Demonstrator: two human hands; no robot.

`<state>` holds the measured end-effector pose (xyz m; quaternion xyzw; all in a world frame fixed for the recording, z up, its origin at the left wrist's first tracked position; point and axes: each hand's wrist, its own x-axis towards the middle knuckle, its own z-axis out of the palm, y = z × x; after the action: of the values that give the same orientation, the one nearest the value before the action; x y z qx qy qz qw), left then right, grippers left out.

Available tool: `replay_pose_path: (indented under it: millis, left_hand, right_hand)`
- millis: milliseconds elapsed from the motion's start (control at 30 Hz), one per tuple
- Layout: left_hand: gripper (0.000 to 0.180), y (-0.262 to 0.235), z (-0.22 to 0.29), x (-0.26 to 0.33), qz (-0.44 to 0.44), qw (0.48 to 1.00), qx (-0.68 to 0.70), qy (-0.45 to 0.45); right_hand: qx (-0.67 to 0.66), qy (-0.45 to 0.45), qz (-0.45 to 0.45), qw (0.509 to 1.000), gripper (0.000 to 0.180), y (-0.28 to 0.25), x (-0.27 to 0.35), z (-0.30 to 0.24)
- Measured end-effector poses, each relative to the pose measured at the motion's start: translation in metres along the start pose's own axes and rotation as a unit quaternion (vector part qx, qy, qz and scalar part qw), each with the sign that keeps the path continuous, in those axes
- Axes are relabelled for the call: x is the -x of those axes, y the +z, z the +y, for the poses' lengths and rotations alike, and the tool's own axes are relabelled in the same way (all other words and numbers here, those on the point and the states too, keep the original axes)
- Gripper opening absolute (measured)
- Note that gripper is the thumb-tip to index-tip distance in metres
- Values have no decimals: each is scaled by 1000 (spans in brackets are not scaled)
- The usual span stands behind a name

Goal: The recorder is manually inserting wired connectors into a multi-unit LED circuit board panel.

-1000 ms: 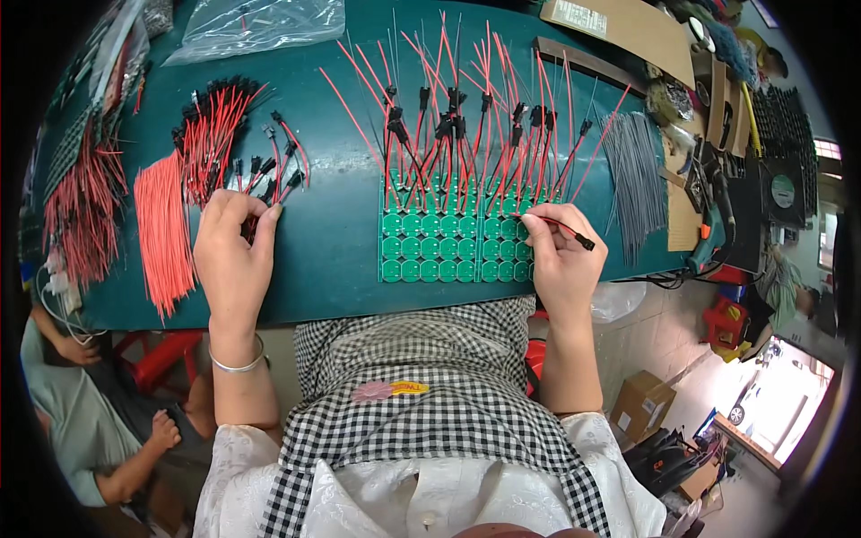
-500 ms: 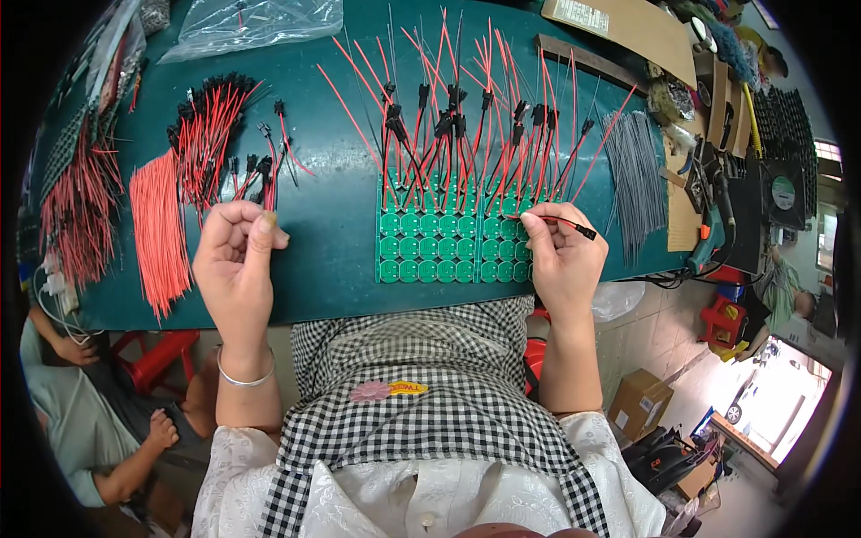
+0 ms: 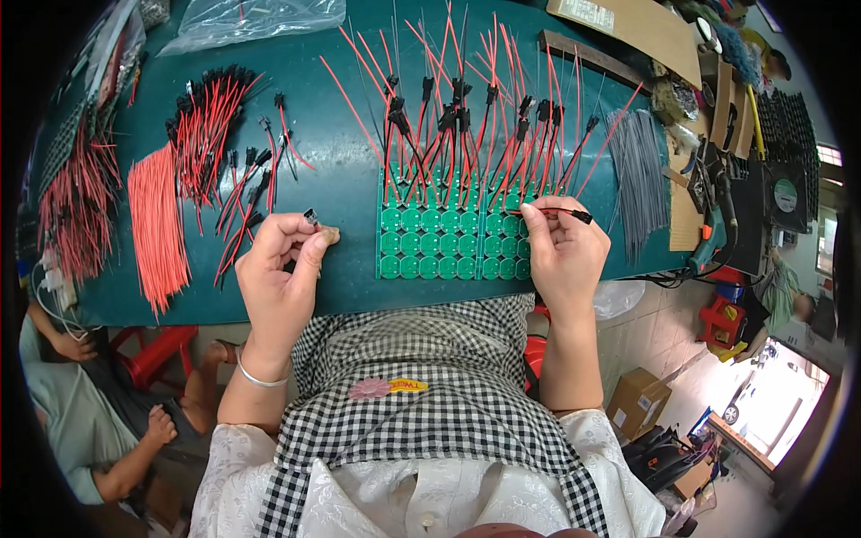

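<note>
My right hand (image 3: 567,255) pinches a short red-and-black connector lead; its black plug (image 3: 581,217) sticks out to the right past the fingers. That hand is over the right side of a green circuit board panel (image 3: 429,244) of small round boards. Several leads with black plugs (image 3: 462,118) and long red wires rise from the panel's far rows. Left of the panel, my left hand (image 3: 289,273) is closed above the table, a small dark connector (image 3: 311,216) showing at its curled fingers. The rest of that piece is hidden by the fingers.
On the green table (image 3: 350,296) are loose connector leads (image 3: 247,193), a connector bundle (image 3: 211,125), red wires (image 3: 160,233) and grey wires (image 3: 639,179). A clear plastic bag (image 3: 256,22) lies far left, a dark bar (image 3: 601,65) far right. Another person's hand (image 3: 161,423) is lower left.
My left hand has moved right and slightly nearer, away from the loose connector leads, with a connector now showing in it. My right hand stays nearly in place, still pinching its lead.
</note>
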<state>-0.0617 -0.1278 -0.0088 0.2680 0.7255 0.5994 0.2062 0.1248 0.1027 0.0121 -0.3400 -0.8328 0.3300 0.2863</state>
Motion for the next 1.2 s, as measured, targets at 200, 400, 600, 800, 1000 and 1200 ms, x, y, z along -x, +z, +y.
replay_pose_path:
  millis: [200,400,600,800,1000,1200]
  left_hand:
    - [12,0,-1,-1,-4,1000,-5,4]
    - [12,0,-2,-1,0,1000,-6,6]
    - [12,1,-3,2,1,999,51,2]
    - [8,11,24,7,-71,980,170,-77]
    - [8,36,39,15,-145,974,165,-49]
    - [11,47,39,24,-198,976,91,-3]
  right_hand:
    - [-4,-8,-2,1000,10,-1,2,4]
    - [49,-28,-35,998,15,0,-4,-3]
    - [89,-42,-14,995,20,12,-7,-1]
    - [40,-13,39,998,22,18,-2,-4]
    - [-247,38,-148,957,12,12,19,-54]
    - [-379,169,-106,904,3,1,32,-62]
